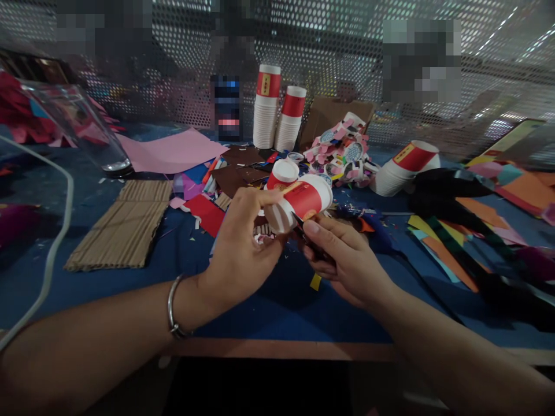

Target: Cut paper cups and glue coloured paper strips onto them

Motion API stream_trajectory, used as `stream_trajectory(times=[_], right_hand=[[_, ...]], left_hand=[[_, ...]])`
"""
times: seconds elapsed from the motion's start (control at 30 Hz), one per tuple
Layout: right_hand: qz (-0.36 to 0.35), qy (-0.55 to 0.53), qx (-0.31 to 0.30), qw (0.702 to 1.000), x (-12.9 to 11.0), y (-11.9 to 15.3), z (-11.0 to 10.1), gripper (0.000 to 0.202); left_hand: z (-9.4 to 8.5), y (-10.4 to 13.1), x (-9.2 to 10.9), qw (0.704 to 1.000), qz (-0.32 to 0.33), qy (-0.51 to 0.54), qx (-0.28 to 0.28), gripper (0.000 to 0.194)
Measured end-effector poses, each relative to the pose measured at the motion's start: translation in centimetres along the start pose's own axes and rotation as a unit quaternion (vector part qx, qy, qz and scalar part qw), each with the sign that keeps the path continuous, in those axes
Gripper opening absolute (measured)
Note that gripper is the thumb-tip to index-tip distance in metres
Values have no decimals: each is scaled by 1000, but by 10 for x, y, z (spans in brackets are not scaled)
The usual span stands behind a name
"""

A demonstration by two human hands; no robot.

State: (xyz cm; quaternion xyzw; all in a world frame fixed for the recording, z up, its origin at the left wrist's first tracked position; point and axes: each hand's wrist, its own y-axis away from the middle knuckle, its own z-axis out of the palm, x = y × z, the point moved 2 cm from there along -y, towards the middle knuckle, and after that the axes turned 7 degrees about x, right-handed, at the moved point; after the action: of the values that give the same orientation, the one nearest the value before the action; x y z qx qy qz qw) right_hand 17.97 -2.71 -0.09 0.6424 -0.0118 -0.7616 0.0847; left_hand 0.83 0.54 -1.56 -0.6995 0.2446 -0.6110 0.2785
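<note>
A red and white paper cup [309,199] lies tilted on its side in the air, with its white end to the left. My left hand [243,245] pinches it between thumb and fingers at that end. Wrapped in the fingers of my right hand [347,254] is a dark pointed cutting tool [298,221]; its tip meets the cup's lower side. Most of the tool is hidden by my fingers, so its exact kind does not show. Just behind the held cup stands another red and white cup [284,173].
Two tall stacks of paper cups [266,115] stand at the back, and a leaning stack [405,164] is at right. A heap of cut cup pieces [342,147] lies behind my hands. Corrugated cardboard [124,222], a clear glass [87,127] and a white cable [67,214] are at left.
</note>
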Motion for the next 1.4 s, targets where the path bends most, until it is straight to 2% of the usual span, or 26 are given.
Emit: stream_trajectory(times=[0.17,0.33,0.57,0.8,1.0,1.2,1.4], right_hand=[[-31,-12,20,999,-2,0,2,44],[-34,-14,37,999,-1,0,1,43],[-2,-40,32,999,0,-1,1,46],[31,-76,-2,997,0,-1,2,46],[30,-86,-1,996,1,-2,2,43],[33,-98,12,995,1,-2,3,48],[22,-92,23,995,2,-1,4,51]], left_hand=[[4,2,-1,989,-124,82,3,55],[5,-2,3,976,-168,139,-10,51],[3,-7,6,982,-139,128,-3,53],[5,-5,4,981,-141,131,-13,51],[5,-4,3,987,-127,102,-11,48],[6,-4,2,991,-107,77,-16,40],[6,-2,4,990,-126,70,-13,38]])
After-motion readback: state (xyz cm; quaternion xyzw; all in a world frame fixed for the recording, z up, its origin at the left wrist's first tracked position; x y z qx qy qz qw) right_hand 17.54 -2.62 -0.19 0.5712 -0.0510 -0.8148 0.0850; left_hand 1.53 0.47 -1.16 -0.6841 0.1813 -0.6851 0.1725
